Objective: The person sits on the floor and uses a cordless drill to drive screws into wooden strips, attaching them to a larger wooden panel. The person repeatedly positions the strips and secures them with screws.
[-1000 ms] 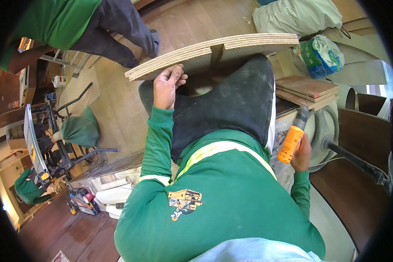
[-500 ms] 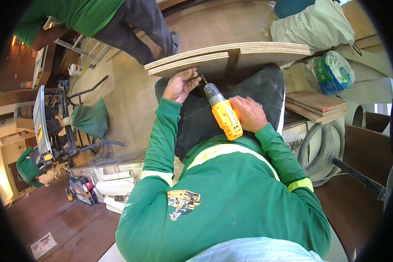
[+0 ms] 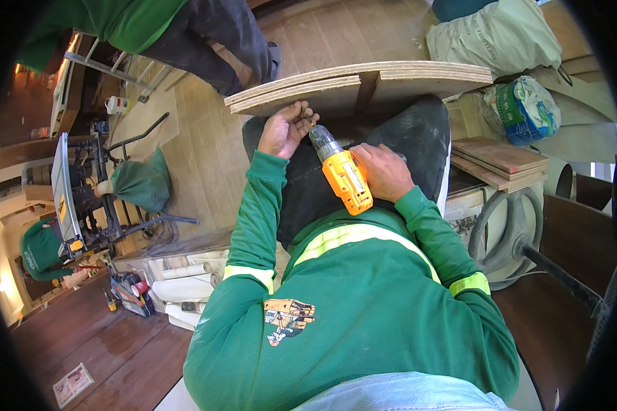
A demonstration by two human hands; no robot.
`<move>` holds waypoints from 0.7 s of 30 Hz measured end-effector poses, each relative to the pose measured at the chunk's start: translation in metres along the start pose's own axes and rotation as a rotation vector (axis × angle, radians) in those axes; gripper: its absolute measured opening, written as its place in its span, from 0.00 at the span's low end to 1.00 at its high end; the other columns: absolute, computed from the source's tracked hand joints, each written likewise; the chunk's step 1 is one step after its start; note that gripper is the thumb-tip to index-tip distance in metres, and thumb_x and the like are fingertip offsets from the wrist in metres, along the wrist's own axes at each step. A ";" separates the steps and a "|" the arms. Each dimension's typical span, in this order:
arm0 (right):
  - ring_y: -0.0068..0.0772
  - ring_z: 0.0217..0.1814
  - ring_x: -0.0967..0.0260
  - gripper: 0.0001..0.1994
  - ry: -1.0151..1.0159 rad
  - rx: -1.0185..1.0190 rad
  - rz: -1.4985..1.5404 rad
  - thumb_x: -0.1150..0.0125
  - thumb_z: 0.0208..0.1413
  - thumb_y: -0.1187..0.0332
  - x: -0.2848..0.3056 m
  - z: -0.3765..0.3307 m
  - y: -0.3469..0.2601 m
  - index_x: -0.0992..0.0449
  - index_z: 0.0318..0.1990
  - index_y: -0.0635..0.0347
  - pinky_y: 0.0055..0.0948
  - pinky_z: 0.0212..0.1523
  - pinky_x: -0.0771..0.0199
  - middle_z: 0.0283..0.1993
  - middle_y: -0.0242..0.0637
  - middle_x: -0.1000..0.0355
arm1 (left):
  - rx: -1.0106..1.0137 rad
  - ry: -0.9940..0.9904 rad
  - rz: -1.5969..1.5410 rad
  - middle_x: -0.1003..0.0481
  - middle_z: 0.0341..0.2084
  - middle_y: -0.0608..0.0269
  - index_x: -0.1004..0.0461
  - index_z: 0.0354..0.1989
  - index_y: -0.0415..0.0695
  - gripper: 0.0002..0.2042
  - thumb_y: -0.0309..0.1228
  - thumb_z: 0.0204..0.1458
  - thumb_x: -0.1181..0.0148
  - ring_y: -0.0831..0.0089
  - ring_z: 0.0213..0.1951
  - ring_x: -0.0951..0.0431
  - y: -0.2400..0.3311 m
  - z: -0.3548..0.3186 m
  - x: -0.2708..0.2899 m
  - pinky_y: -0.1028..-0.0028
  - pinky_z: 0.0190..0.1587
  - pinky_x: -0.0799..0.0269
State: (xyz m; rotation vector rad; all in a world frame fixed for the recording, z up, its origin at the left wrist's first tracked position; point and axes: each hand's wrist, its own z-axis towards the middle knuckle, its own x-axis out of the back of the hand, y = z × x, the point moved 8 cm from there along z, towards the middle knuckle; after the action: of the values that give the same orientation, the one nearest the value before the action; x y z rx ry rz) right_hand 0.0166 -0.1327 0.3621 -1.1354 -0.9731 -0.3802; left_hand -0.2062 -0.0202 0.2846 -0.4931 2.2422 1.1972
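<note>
My right hand (image 3: pixel 382 171) is wrapped round the grip of a yellow cordless drill (image 3: pixel 346 181). The drill lies over my lap, its grey chuck pointing up and to the left. Right by the bit's tip is my left hand (image 3: pixel 289 129), with fingers curled and pinched together; anything small between them is too hard to make out. Just beyond that hand a plywood panel assembly (image 3: pixel 363 80) rests across my knees, its layered edges facing up. A dark strip divides its face below the edge.
At the upper left a co-worker in dark trousers (image 3: pixel 219 41) stands close to the panel. A table saw (image 3: pixel 65 192) with a green bag is on the left. Wood boards (image 3: pixel 504 163), a white sack (image 3: pixel 497 41) and a wheel-like grey base (image 3: pixel 507 233) lie to the right.
The drill and my right hand have shifted slightly left and up, bringing the bit to my left fingers. My left hand has moved up a little. The co-worker at the upper left has shifted slightly.
</note>
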 end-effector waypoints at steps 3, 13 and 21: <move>0.49 0.46 0.19 0.20 -0.002 -0.007 0.003 0.25 0.57 0.60 0.002 0.002 -0.003 0.24 0.53 0.53 0.44 0.51 0.21 0.45 0.40 0.20 | 0.000 -0.018 -0.030 0.15 0.41 0.56 0.20 0.53 0.37 0.11 0.33 0.73 0.39 0.58 0.49 0.13 -0.002 0.001 0.003 0.61 0.56 0.15; 0.48 0.48 0.19 0.20 0.008 0.003 0.002 0.25 0.57 0.60 -0.004 0.004 -0.002 0.24 0.53 0.54 0.46 0.51 0.22 0.45 0.40 0.20 | -0.078 0.051 -0.035 0.15 0.37 0.57 0.19 0.52 0.37 0.11 0.33 0.73 0.37 0.60 0.44 0.13 -0.005 -0.003 -0.004 0.61 0.55 0.16; 0.44 0.49 0.19 0.17 0.052 0.030 -0.029 0.27 0.58 0.63 -0.013 0.003 -0.006 0.25 0.51 0.54 0.44 0.50 0.24 0.44 0.39 0.22 | -0.120 0.085 -0.015 0.17 0.36 0.57 0.20 0.51 0.36 0.12 0.34 0.74 0.39 0.60 0.43 0.14 -0.004 -0.005 -0.008 0.63 0.52 0.17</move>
State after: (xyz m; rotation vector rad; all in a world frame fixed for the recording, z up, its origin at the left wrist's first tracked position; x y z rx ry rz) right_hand 0.0036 -0.1352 0.3552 -1.0807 -0.9472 -0.4152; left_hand -0.1990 -0.0260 0.2890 -0.6168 2.2419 1.3316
